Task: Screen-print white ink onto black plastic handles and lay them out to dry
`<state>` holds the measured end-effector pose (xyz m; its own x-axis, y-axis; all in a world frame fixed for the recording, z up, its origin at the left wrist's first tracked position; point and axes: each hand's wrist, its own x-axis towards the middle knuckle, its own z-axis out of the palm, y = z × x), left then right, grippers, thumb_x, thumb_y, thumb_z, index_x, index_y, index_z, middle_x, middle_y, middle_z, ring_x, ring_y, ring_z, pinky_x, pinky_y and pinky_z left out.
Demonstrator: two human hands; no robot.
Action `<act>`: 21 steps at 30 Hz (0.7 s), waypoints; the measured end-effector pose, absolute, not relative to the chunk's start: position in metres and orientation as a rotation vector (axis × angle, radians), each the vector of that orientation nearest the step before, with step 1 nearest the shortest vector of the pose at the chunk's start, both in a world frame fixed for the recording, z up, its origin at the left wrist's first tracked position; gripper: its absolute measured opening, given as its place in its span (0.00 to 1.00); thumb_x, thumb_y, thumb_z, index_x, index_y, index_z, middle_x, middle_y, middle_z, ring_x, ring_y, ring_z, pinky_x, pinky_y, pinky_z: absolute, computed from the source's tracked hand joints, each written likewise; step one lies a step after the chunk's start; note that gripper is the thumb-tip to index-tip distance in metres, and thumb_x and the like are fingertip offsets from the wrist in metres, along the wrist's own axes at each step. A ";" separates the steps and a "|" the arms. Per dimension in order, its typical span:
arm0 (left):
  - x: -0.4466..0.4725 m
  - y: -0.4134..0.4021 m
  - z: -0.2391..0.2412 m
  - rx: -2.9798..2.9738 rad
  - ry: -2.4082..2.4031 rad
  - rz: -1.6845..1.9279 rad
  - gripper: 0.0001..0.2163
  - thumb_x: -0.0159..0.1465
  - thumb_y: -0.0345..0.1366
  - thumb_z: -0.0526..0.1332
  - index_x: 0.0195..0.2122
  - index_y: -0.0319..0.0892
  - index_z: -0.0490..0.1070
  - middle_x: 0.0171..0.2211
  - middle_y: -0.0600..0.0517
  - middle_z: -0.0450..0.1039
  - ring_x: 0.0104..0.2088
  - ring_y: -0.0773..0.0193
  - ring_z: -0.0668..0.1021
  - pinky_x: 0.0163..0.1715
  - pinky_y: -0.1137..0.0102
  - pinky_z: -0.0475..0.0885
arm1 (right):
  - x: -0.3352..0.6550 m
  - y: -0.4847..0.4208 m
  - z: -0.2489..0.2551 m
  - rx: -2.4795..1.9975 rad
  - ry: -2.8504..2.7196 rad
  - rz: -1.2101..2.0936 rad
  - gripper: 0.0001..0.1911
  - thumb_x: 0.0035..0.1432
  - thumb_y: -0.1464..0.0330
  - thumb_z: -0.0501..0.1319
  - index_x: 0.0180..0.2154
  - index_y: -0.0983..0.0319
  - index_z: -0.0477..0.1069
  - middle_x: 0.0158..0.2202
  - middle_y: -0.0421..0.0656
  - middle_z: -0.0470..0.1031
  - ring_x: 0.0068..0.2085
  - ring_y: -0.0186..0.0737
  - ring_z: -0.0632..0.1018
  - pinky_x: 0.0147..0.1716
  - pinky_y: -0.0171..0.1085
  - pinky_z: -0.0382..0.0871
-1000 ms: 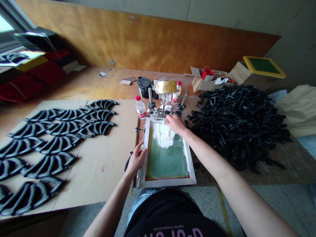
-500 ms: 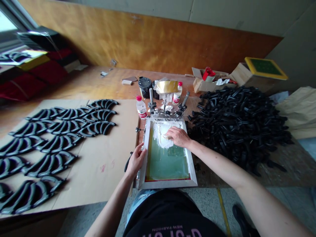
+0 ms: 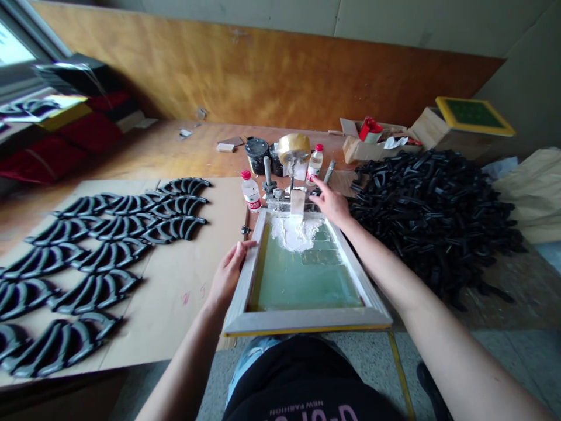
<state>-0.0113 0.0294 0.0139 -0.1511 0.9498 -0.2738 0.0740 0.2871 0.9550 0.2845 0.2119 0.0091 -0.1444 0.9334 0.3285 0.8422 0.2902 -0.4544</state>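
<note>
A wooden printing screen frame (image 3: 302,318) with green mesh is tilted up at its near edge, hinged at a metal clamp (image 3: 284,202) at the back. White ink (image 3: 293,233) lies at the mesh's far end, and a small squeegee (image 3: 297,203) leans upright there. My left hand (image 3: 228,273) grips the frame's left rail. Open, my right hand (image 3: 331,203) hovers over the frame's far right corner, fingers stretched out, holding nothing.
Black curved plastic parts (image 3: 100,257) lie in rows on cardboard at the left. A big heap of the same parts (image 3: 433,204) fills the right. Two small bottles (image 3: 250,192), a black tub (image 3: 256,153) and a tape roll (image 3: 294,146) stand behind the clamp. Boxes (image 3: 456,126) stand far right.
My right hand left the squeegee at the far end of the mesh and moved to the far right corner. The frame's near edge has been lifted by my left hand.
</note>
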 end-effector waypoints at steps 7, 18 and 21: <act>0.008 0.087 0.056 0.861 1.185 1.493 0.26 0.61 0.58 0.58 0.50 0.42 0.72 0.39 0.48 0.78 0.38 0.60 0.79 0.39 0.66 0.75 | 0.323 0.156 -0.060 -1.761 -1.885 0.532 0.13 0.61 0.62 0.62 0.44 0.62 0.75 0.36 0.45 0.78 0.38 0.43 0.77 0.42 0.40 0.69; 0.056 -0.009 -0.050 0.539 1.296 0.827 0.26 0.59 0.60 0.59 0.44 0.40 0.71 0.37 0.44 0.79 0.37 0.55 0.81 0.32 0.63 0.77 | 0.225 0.036 -0.055 -1.058 -2.486 0.288 0.09 0.64 0.65 0.61 0.43 0.59 0.77 0.35 0.44 0.76 0.42 0.42 0.73 0.46 0.40 0.67; 0.003 -0.013 -0.078 0.659 1.558 0.822 0.25 0.59 0.61 0.56 0.38 0.41 0.70 0.23 0.52 0.74 0.25 0.60 0.77 0.26 0.67 0.74 | 0.264 0.040 -0.067 -1.188 -2.454 0.354 0.12 0.67 0.70 0.55 0.47 0.58 0.76 0.38 0.43 0.79 0.43 0.39 0.75 0.45 0.38 0.68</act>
